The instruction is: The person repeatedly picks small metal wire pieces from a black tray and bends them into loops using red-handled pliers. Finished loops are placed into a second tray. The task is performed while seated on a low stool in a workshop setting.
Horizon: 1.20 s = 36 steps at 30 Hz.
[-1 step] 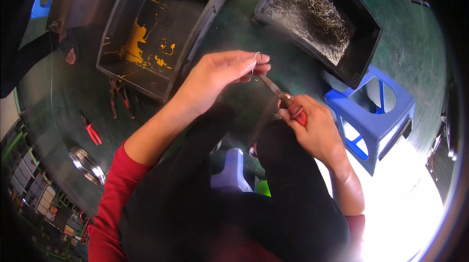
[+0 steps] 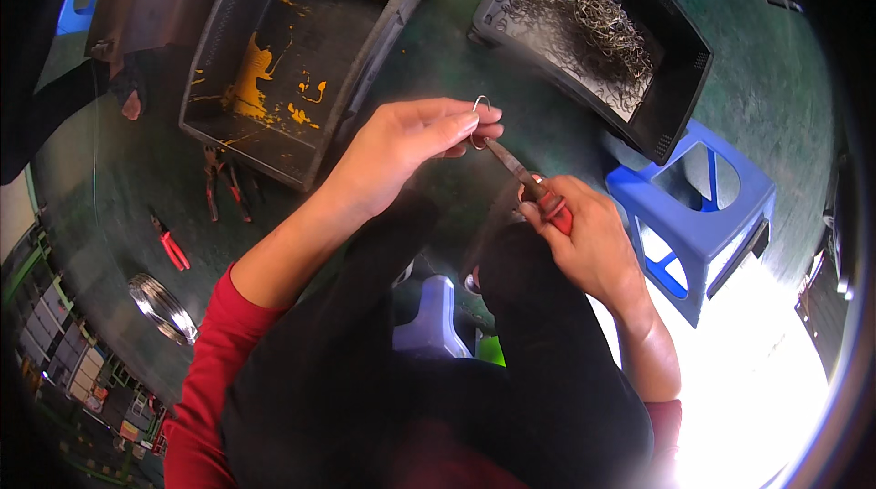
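My left hand is closed, pinching a thin bent wire hook between thumb and fingers. The hook curves at its top and bottom ends. My right hand grips red-handled pliers, pointing up and to the left. Their jaw tips meet the lower end of the wire, or lie very close to it; whether they clamp it is too small to tell. Both hands are held above my knees. Beyond them at right, a black crate holds a heap of bent wire hooks.
At left stands a larger black crate with yellow stains. Pliers, smaller red pliers and a wire coil lie on the green floor. A blue stool stands at right. Another person's hand shows at far left.
My left fingers and the wire hook have shifted very slightly. The right hand and pliers look unmoved.
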Motion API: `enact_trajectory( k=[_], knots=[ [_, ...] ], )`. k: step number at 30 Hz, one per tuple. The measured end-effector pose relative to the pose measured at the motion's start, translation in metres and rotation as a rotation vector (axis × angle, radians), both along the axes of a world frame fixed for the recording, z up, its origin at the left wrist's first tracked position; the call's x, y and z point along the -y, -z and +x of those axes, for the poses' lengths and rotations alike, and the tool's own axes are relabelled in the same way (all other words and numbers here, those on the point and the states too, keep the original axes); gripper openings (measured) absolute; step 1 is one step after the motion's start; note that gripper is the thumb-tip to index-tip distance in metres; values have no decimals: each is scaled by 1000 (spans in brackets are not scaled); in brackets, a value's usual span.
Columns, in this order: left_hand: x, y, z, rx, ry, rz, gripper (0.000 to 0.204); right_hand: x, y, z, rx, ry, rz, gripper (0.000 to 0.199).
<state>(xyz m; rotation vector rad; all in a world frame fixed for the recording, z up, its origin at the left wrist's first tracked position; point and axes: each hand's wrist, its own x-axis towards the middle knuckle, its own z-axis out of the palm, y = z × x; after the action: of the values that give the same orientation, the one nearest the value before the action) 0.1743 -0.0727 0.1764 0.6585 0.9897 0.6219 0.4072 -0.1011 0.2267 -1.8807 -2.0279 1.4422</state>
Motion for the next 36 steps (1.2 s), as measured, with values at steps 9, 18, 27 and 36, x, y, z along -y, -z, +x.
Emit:
enact_trajectory(
  k=[9, 18, 27, 36],
  knots=[
    [-8, 6, -3, -26, -21, 48, 45, -3, 5, -1, -16, 7, -28, 22],
    [-11, 9, -10, -7, -72, 40, 44, -7, 9, 3, -119, 53, -378, 34],
    [7, 4, 1, 76, -137, -173, 31, -3, 18, 1, -137, 77, -342, 33],
    [-2, 4, -2, -189, -45, 93, 11, -2, 14, 3, -35, 57, -143, 34]
  ],
)
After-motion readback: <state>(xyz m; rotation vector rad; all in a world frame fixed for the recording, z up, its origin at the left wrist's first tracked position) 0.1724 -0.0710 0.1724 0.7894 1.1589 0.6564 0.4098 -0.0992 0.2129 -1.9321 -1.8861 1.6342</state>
